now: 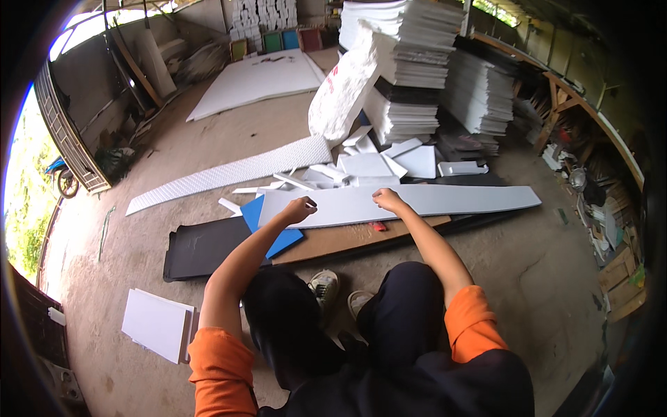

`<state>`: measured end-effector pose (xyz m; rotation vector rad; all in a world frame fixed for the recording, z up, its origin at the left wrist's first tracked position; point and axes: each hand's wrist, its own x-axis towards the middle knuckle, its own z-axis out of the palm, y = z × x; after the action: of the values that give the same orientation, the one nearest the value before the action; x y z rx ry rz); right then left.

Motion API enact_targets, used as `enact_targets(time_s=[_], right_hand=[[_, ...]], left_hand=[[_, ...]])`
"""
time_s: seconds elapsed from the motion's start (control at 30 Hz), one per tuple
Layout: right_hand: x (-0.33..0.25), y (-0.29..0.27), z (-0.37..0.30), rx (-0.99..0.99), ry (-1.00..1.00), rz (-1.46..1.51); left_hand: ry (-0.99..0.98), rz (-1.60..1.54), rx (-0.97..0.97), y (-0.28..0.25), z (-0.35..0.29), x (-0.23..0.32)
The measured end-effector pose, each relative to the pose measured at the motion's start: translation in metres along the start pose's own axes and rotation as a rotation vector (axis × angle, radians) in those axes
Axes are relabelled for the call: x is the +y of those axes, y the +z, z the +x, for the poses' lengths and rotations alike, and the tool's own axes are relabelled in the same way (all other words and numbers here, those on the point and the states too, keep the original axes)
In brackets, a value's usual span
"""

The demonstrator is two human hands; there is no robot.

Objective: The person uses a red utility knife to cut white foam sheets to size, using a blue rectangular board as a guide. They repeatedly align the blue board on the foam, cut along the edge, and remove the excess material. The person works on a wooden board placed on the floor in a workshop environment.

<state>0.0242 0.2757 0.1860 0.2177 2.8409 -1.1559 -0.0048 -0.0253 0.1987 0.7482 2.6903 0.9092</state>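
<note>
- The left hand [300, 209] rests on the long grey board [399, 203] near its left end, fingers curled down over the surface – pressing on it, not wrapped around an edge.
- The right hand [386, 199] sits on the same board near its middle, at the far edge; the fingers are bent, but whether they pinch the edge or only press down I cannot tell.
- The board lies flat on the concrete floor [528, 271] in front of the crouching person, its length running left to right and its right end reaching well past both hands.
- Under the board's near edge lies a brown sheet [347, 240], with a small red object [377, 226] on it just below the right hand.
- A blue sheet [281, 240] pokes out beneath the board's left end, and a black sheet [201, 247] lies beside it to the left.
- Two shoes [325, 285] show just behind the brown sheet's near edge.
- Beyond the board – white offcuts [375, 165], a long textured white strip [229, 174] and tall stacks of white panels [410, 62].
- A white panel [158, 323] lies apart on the floor at the person's left.
</note>
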Motion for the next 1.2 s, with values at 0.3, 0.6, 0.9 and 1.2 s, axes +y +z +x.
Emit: enact_targets(time_s=[0.3, 0.6, 0.9, 1.2], right_hand=[[0.091, 0.067, 0.0, 0.119, -0.149, -0.053], [0.111, 0.123, -0.013, 0.402, -0.251, -0.14], [0.1, 0.126, -0.009, 0.419, -0.195, -0.015], [0.1, 0.104, -0.047, 0.31, -0.149, -0.143]], left_hand=[[0.044, 0.311, -0.213, 0.058, 0.031, -0.024], [0.363, 0.403, 0.002, 0.143, 0.07, -0.031], [0.331, 0.373, 0.142, 0.172, 0.09, -0.034], [0.317, 0.46, 0.076, 0.172, 0.086, -0.044]])
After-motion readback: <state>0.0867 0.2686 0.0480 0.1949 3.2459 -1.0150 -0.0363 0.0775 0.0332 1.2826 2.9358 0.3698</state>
